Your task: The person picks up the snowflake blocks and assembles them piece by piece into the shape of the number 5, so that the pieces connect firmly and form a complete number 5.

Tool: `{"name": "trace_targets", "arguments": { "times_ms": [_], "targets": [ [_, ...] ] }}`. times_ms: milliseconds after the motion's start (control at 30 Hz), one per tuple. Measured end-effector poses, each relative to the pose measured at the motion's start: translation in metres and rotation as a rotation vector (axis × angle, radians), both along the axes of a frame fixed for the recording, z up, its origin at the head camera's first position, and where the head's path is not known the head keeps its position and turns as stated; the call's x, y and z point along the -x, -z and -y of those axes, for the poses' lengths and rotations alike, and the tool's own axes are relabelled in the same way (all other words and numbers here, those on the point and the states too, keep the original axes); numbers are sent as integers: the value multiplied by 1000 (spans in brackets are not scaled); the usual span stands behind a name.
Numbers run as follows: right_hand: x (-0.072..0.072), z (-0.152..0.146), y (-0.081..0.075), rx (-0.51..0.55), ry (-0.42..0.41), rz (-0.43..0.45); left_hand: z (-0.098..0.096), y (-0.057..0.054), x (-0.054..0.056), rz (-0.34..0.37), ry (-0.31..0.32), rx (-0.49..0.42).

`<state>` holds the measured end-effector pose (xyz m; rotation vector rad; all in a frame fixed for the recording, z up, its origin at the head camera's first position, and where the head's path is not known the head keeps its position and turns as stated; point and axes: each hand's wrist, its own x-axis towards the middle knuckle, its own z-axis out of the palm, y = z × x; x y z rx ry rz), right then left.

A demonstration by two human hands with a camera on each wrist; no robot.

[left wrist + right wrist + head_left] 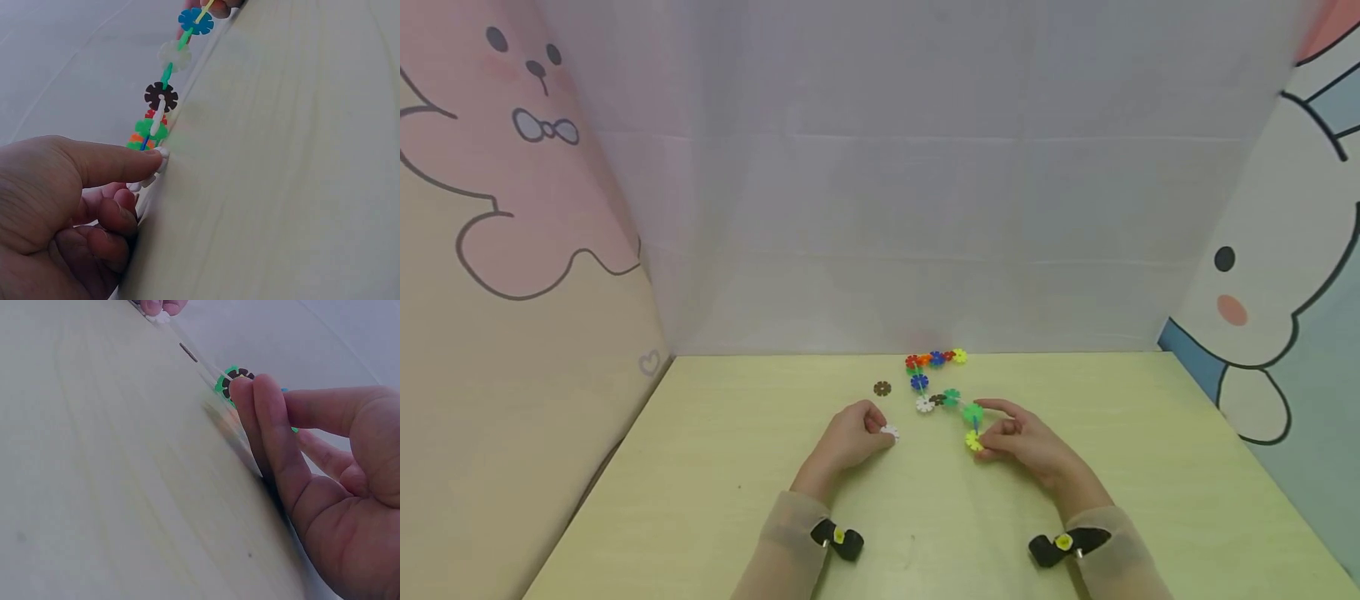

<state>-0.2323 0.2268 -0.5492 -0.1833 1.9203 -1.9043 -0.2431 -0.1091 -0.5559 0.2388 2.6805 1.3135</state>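
My left hand (850, 435) pinches a white notched plastic disc (890, 432) between thumb and fingers; the left wrist view shows this disc (162, 160) mostly covered by the thumb. My right hand (1026, 437) grips the yellow disc (973, 441) at the near end of a chain of interlocking flower-shaped discs. A green disc (973, 413) stands just beyond, beside the raised index finger. From there the chain bends through a white disc (924, 404) and a dark blue disc (919, 382) to a yellow end disc (959, 356). Right-hand fingers (269, 419) hide most of the chain in the right wrist view.
A loose brown disc (882, 388) lies on the pale wooden table (760, 533), beyond my left hand and left of the chain. A whitish curtain (865, 208) rises at the table's back edge. Panels with cartoon animals (1262, 275) flank both sides.
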Motion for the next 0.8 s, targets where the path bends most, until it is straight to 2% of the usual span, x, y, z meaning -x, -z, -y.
{"name": "trace_targets", "arguments": {
  "times_ms": [367, 600, 800],
  "targets": [
    [-11, 8, 0, 50, -62, 14, 1, 1, 0, 1, 20, -17],
    [-20, 18, -7, 96, -65, -31, 1, 2, 0, 13, 14, -28],
    [-30, 14, -9, 118, -58, -55, 2, 0, -1, 17, 12, -36]
  ]
}}
